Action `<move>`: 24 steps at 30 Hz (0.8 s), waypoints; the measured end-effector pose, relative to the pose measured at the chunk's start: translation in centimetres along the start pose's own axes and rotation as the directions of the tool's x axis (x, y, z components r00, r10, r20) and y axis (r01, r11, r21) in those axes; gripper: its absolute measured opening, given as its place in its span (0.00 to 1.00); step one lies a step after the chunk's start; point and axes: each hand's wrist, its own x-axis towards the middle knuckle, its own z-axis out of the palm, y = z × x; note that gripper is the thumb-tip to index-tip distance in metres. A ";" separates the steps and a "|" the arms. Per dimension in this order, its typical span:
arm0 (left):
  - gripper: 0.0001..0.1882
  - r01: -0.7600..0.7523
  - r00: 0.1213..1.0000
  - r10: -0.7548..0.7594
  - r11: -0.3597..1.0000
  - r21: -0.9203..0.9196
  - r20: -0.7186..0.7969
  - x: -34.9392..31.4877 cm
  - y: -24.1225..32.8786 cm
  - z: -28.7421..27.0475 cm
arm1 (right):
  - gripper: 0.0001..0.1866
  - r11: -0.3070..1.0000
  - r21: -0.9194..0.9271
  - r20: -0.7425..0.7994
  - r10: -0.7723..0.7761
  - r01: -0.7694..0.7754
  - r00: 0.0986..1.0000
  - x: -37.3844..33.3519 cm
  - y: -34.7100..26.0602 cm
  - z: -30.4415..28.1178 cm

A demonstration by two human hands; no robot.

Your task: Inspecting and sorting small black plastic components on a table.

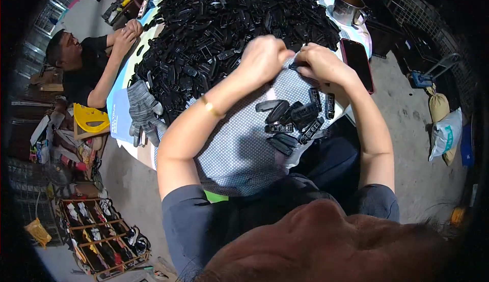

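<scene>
My left hand (264,58) is closed, its fingers curled at the near edge of a big heap of small black plastic parts (214,32). Just right of it, my right hand (326,66) is closed in a pinch, with a bit of a small black plastic part (293,66) showing at its fingertips. Whether the left fingers also grip that part is hidden. Below both hands, a small group of black plastic pieces (304,113) lies loose on a grey dotted cloth (229,144) at the table's near side.
A phone (357,64) and a metal mug (348,8) stand near the table's right edge. Grey knitted gloves (143,110) lie at the left. Across that side, another person's hands (127,33) meet at the rim. Sacks (445,127) and a wooden rack (99,233) are on the floor.
</scene>
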 end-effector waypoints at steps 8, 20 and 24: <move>0.18 0.058 0.994 -0.091 0.904 0.424 0.058 3.2 -1.7 3.9 | 0.15 0.973 0.175 -0.227 0.188 -0.150 0.956 0.1 0.9 -0.2; 0.07 0.285 0.941 -0.338 0.830 -0.480 -0.026 0.7 -3.3 1.4 | 0.12 0.388 0.914 -0.101 0.506 -0.121 0.857 1.4 -1.0 0.5; 0.10 0.392 0.896 -0.338 0.296 -0.871 0.288 -1.4 -2.9 0.1 | 0.14 0.353 0.935 -0.171 0.470 -0.007 0.866 1.7 -3.0 0.2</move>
